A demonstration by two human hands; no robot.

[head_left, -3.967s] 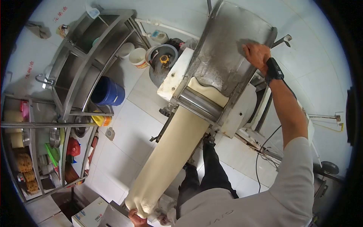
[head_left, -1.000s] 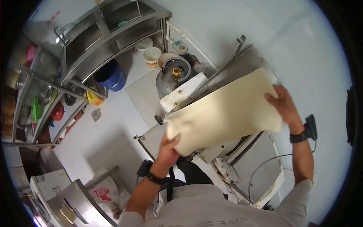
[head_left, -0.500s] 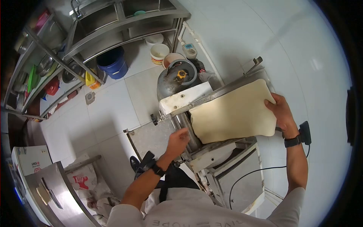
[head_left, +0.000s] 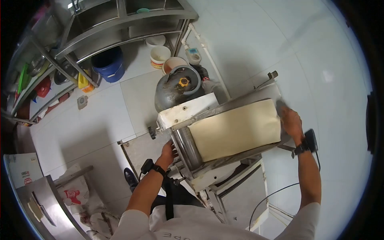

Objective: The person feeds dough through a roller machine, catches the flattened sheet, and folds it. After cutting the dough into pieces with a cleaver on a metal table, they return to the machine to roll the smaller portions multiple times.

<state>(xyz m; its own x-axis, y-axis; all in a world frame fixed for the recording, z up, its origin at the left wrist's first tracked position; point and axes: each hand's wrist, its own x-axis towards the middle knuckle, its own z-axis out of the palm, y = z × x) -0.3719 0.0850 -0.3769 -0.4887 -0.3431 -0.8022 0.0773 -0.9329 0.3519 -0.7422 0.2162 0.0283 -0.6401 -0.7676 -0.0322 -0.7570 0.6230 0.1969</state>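
Note:
A pale, flat sheet of dough (head_left: 236,130) lies lengthwise on the metal tray of a dough sheeter. Its left end meets the steel roller (head_left: 190,148). My left hand (head_left: 168,154) is low on the near-left side of the roller, fingers stretched towards the machine and partly out of sight below its edge; I see nothing in it. Just past the dough's right end is my right hand (head_left: 292,123), apart from the sheet, its fingers loosely bent and slightly blurred over the tray's end. Both wrists wear black bands with small devices.
A grey gas cylinder (head_left: 178,88) with a yellow valve stands behind the machine. Further back are white tubs (head_left: 160,54), a blue bucket (head_left: 109,66) and a steel sink (head_left: 96,24). A black cable (head_left: 266,196) hangs from my right wrist. Shelving stands at left.
My right hand has let go of the dough's right edge, and the sheet now lies flatter and further left on the tray. My left hand has moved from above the roller to its outer left side.

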